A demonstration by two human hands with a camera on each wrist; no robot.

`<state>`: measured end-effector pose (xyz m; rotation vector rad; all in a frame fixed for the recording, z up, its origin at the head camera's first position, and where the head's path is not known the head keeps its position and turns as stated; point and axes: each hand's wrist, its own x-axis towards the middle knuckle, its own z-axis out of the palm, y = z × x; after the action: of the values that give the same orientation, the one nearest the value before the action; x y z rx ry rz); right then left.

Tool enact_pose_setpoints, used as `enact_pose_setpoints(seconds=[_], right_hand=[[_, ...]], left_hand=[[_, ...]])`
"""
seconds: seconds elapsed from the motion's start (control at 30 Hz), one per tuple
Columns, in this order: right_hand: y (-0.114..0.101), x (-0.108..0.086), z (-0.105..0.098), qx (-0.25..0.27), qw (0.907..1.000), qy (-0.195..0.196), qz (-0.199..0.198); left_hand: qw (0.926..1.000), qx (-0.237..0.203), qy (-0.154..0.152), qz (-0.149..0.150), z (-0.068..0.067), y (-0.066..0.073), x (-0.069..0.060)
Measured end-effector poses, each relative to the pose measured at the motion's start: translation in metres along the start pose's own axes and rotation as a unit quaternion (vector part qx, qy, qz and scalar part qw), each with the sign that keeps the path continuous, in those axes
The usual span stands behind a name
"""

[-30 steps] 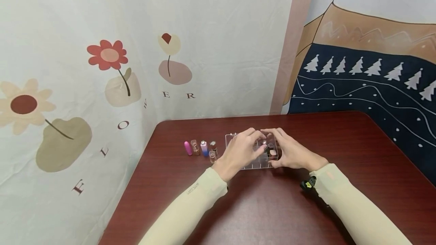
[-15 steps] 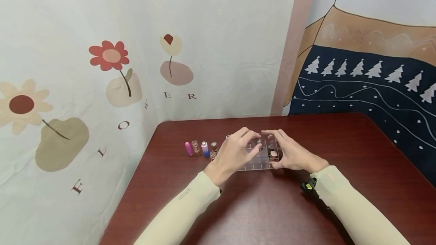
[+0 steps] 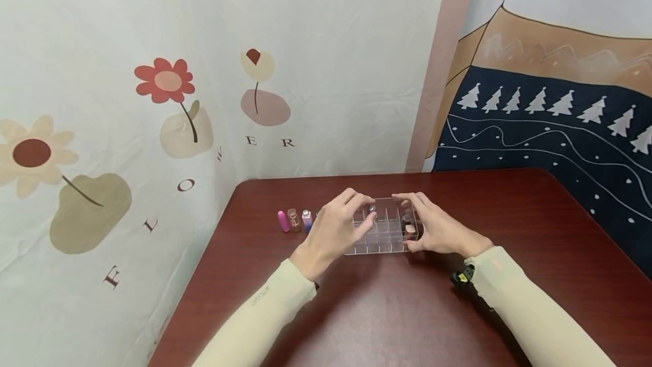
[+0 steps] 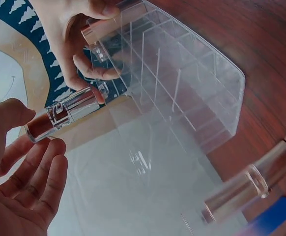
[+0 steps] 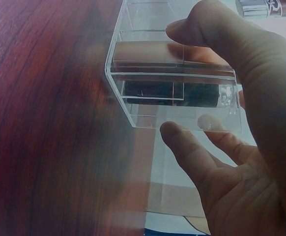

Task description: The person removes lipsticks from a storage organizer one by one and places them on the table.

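Observation:
In the left wrist view my left hand [image 4: 30,162] pinches one end of a clear-and-brown lipstick tube [image 4: 67,114] between thumb and fingers. The tube is above the back part of a clear divided lipstick organizer [image 3: 379,239], tilted in that view. My right hand [image 3: 439,227] grips the organizer's right end, thumb at the front and fingers at the back. Inside that end lie a rose-gold tube [image 5: 143,54] and a dark tube with a clear tip [image 5: 192,94], seen through the plastic. My left hand hides the organizer's left part in the head view.
Left of the organizer stand a pink tube [image 3: 283,221], a rose-gold lipstick [image 3: 294,221] and a blue-and-white one [image 3: 307,221]. Others there are hidden behind my left hand. Printed cloth [image 3: 331,118] hangs behind the brown table [image 3: 407,310].
My left hand has moved left with the lipstick tube, uncovering more of the organizer's compartments and covering some standing tubes. The right hand stays on the organizer's right end.

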<state>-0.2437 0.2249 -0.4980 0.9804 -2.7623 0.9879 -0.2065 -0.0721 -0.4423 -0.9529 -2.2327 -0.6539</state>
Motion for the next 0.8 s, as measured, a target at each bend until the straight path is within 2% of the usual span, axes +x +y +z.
enact_pose_setpoints(seconds=[0.33, 0.63, 0.8], right_hand=[[0.000, 0.000, -0.001, 0.000, 1.0000, 0.002, -0.003], [0.001, -0.001, 0.000, 0.004, 1.0000, 0.001, 0.000], [0.001, -0.001, 0.000, 0.004, 1.0000, 0.000, 0.000]], left_hand=[[0.9998, 0.009, 0.015, -0.012, -0.011, -0.008, -0.009], [0.9990, 0.002, 0.017, -0.041, -0.024, -0.016, -0.018], [0.9986, 0.004, 0.026, -0.047, -0.031, -0.021, -0.023]])
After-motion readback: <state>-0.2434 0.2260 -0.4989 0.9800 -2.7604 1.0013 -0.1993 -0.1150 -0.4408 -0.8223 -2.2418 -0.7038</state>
